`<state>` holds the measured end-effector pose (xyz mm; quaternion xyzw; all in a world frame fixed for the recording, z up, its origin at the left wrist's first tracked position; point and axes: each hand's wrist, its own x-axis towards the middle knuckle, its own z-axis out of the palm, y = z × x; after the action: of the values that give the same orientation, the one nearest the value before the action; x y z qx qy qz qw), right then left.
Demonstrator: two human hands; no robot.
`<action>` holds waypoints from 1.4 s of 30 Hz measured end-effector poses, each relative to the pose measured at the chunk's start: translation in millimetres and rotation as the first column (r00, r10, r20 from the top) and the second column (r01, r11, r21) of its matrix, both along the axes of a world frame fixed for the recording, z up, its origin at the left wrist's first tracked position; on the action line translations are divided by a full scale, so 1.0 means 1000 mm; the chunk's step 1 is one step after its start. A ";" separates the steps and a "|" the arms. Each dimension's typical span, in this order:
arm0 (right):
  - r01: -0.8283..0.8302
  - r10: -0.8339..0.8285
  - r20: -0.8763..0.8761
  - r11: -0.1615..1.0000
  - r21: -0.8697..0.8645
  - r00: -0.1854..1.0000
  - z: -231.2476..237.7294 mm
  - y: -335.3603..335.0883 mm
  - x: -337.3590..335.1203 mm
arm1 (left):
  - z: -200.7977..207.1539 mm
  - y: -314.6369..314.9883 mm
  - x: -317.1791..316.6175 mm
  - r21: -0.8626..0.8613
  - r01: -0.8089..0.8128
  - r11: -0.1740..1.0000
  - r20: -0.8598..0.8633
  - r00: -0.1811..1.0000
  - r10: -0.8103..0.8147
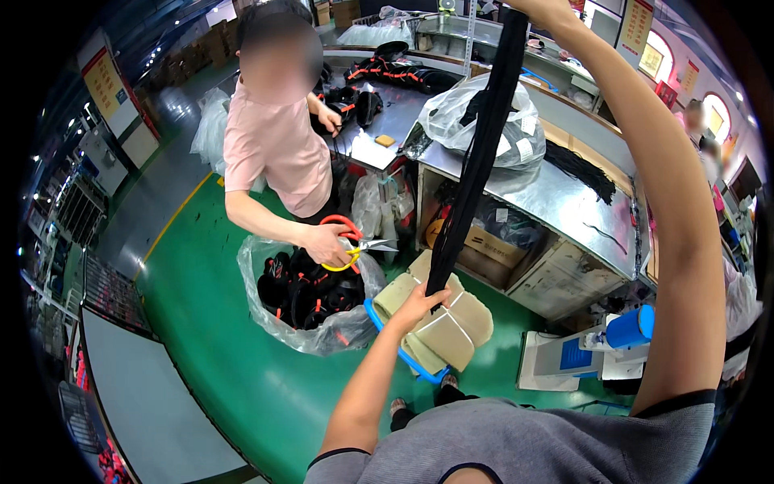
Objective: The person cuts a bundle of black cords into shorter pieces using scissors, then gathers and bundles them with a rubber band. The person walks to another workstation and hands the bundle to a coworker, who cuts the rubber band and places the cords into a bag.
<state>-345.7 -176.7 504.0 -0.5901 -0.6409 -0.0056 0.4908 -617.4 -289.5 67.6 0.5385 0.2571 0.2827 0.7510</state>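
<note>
A long bundle of black cords stretches steeply between my two hands. My left hand, low in front of me, is closed around its bottom end. High at the top edge, my right hand grips the upper end; the picture cuts off part of its fingers. A second bundle of black cords lies on the metal-topped workbench to the right. Behind the raised bundle, a clear plastic bag with dark contents rests on the bench.
At left a co-worker holds scissors with red and yellow handles, blades toward my bundle. Below stands a plastic bag of black items. Tied beige foam pads sit on a blue-framed stool near my feet. A sewing machine stands right.
</note>
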 end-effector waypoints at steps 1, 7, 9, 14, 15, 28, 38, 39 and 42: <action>0.049 -0.049 0.002 0.998 -0.046 0.999 0.003 -0.015 -0.001 | 0.002 0.000 0.000 -0.038 0.021 0.999 0.020 1.000 -0.021; 0.292 -0.292 0.019 0.954 -0.072 0.956 0.006 -0.027 -0.014 | -0.006 0.005 -0.010 -0.100 0.102 0.990 0.008 0.995 -0.102; 0.297 -0.297 0.022 0.953 -0.059 0.955 0.006 -0.026 -0.010 | -0.006 0.006 -0.010 -0.130 0.124 0.984 0.045 0.992 -0.119; 0.284 -0.281 0.042 0.952 -0.115 0.959 -0.017 -0.004 -0.003 | -0.019 0.017 -0.027 -0.183 0.033 0.982 0.043 0.999 -0.026; 0.138 -0.142 0.245 0.990 0.032 0.959 -0.025 0.015 0.022 | -0.020 0.021 -0.028 -0.168 0.017 0.986 0.018 1.000 -0.014; 0.257 -0.267 -0.064 0.958 -0.128 0.962 -0.087 0.017 0.093 | -0.022 0.038 -0.040 0.115 -0.144 0.983 -0.271 0.947 0.170; 0.289 -0.318 -0.188 0.943 -0.167 0.929 -0.097 0.003 0.131 | -0.031 0.042 -0.018 0.155 -0.182 0.971 -0.188 0.959 0.210; 0.303 -0.332 -0.182 0.938 -0.169 0.926 -0.097 0.003 0.145 | -0.024 0.044 -0.014 0.100 -0.182 0.978 -0.147 0.970 0.196; 0.315 -0.341 -0.194 0.937 -0.154 0.920 -0.094 0.002 0.144 | -0.009 0.053 -0.009 -0.024 -0.164 0.986 -0.011 0.986 0.164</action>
<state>-202.1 -174.6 410.2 -0.7146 -0.4745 0.0150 0.5138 -626.5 -236.4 58.8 0.5076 0.3073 0.3378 0.7306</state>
